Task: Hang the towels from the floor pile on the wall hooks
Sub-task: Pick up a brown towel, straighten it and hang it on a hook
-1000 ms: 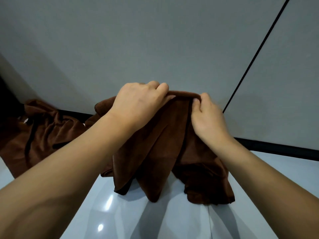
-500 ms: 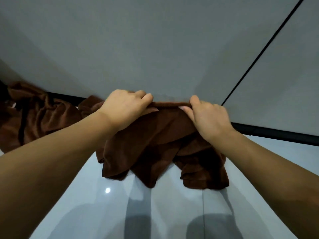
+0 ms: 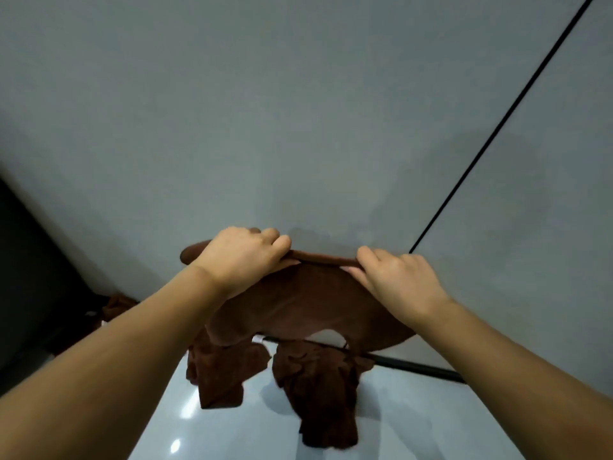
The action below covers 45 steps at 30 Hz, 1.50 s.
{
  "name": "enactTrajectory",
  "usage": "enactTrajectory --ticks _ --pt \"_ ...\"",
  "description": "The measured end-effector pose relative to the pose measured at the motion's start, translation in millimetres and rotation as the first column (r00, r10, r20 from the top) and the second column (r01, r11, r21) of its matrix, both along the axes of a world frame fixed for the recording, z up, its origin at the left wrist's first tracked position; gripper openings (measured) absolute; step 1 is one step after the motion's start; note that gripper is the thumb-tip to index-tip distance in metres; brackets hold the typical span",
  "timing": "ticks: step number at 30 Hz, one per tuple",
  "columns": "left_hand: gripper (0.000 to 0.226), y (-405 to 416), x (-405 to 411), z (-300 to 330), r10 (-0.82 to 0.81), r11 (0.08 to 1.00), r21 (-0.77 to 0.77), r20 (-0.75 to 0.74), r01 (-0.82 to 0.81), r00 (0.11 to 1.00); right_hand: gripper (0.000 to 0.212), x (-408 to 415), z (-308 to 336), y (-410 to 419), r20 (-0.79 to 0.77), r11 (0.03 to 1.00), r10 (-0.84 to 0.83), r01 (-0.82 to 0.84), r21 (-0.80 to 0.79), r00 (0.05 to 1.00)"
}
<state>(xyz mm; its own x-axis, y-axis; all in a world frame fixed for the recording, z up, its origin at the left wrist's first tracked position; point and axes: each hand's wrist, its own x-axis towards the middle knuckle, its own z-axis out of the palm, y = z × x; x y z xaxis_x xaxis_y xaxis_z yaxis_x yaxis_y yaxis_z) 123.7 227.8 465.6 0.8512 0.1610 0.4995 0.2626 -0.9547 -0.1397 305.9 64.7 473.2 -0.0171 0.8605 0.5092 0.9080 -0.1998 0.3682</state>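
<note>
A towel hangs in front of the wall, its top edge stretched between two hands — left hand left of it, right hand right. Below it lies the floor (more towels bunched at lower left).

One head-worn view, looking forward and down over your own arms.

You see close in: your left hand and right hand fill mid-frame, the plain grey wall rises just beyond them, and the glossy pale tiled floor lies beneath them.
</note>
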Motion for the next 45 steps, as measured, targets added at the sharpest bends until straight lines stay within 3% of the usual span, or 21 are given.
enactTrajectory --ticks 7,10,14,18,20,24,28,34,37,40,45 --pt "0.065 -40.3 -20.6 276.1 -0.006 0.994 0.106 0.197 -0.015 0.980 0.039 -8.3 288.3 -26.2 0.093 0.983 0.075 -0.089 0.160 0.993" --pt "0.053 -58.3 -45.6 369.4 -0.016 0.982 0.186 0.222 -0.026 0.975 0.041 -23.6 383.2 -41.7 0.179 0.967 0.125 -0.160 0.196 0.976" --pt "0.046 -90.5 -66.9 458.6 -0.014 0.980 0.196 0.274 -0.042 0.962 0.043 -52.5 467.9 -77.1 0.209 0.953 0.073 -0.130 0.275 0.975" --pt "0.046 -123.9 -87.2 481.5 -0.109 0.972 0.233 0.287 0.041 0.952 0.042 -90.6 490.6 -128.4 0.248 0.956 -0.025 -0.050 0.290 0.968" --pt "0.044 -143.7 -95.9 484.0 -0.081 0.990 0.128 0.183 0.058 0.980 0.042 -114.1 490.5 -156.4 0.258 0.962 -0.096 0.022 0.274 0.961" --pt "0.043 -179.6 -118.7 482.4 -0.171 0.977 0.151 0.120 0.152 0.978 0.042 -157.0 488.5 -209.0 0.238 0.958 -0.230 0.177 0.225 0.944" --pt "0.039 -215.3 -134.5 486.2 -0.434 0.896 0.172 0.137 0.410 0.891 0.043 -198.1 497.2 -268.0 0.266 0.923 -0.372 0.325 0.206 0.889" --pt "0.037 -289.3 -143.5 510.7 -0.552 0.832 0.189 0.185 0.522 0.813 0.044 -248.1 523.0 -357.0 0.240 0.844 -0.535 0.500 0.193 0.810" --pt "0.034 -349.0 -150.0 524.7 -0.656 0.748 0.261 0.154 0.610 0.739 0.043 -282.1 530.1 -425.0 0.235 0.770 -0.637 0.600 0.214 0.734" --pt "0.037 -417.1 -150.7 533.5 -0.672 0.737 0.250 0.171 0.628 0.721 0.044 -318.2 537.2 -495.1 0.201 0.690 -0.723 0.700 0.181 0.661" --pt "0.032 -555.2 -171.7 533.8 -0.839 0.544 0.273 0.139 0.794 0.527 0.040 -394.5 540.0 -632.7 0.097 0.512 -0.858 0.857 0.062 0.505"
